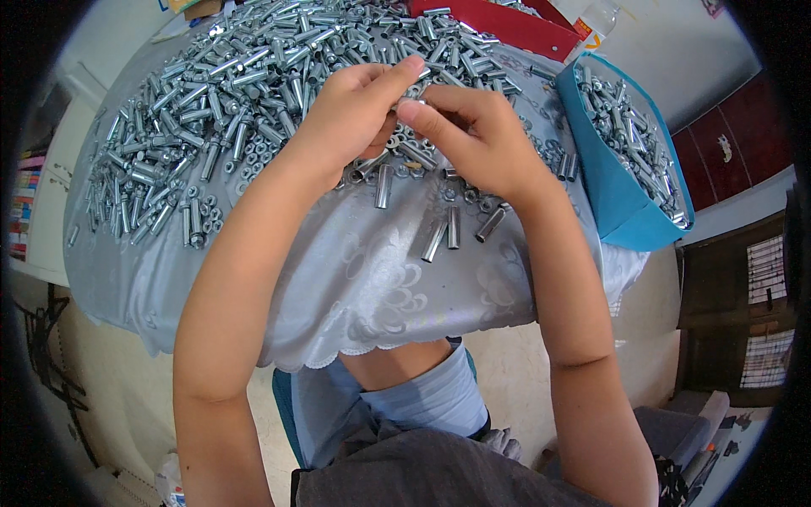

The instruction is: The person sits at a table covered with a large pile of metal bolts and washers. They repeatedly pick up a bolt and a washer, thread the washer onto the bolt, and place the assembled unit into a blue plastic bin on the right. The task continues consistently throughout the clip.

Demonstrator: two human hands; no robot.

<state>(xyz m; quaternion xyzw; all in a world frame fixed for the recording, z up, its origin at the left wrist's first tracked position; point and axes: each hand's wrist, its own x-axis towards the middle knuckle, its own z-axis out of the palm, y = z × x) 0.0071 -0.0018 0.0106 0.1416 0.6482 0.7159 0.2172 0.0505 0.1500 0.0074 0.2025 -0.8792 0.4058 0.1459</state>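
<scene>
Above the near part of the table, my left hand (359,114) and my right hand (486,139) meet, thumbs and fingers pinched around a small silvery metal anchor bolt (414,95). Most of that piece is hidden by the fingers. Beneath them lie loose washers and nuts. Shiny metal sleeves lie closer to me: one (383,187) below my left hand, others (454,228) below my right. Beyond both hands spreads a large heap of anchor bolts (253,80), reaching down the left side, where more nuts (255,155) are scattered.
A blue fabric bin (621,211) full of bolts stands at the table's right edge. Behind it are a red container (515,30) and a clear plastic bottle (596,24). The grey patterned tablecloth (363,287) hangs over the near edge, above my lap.
</scene>
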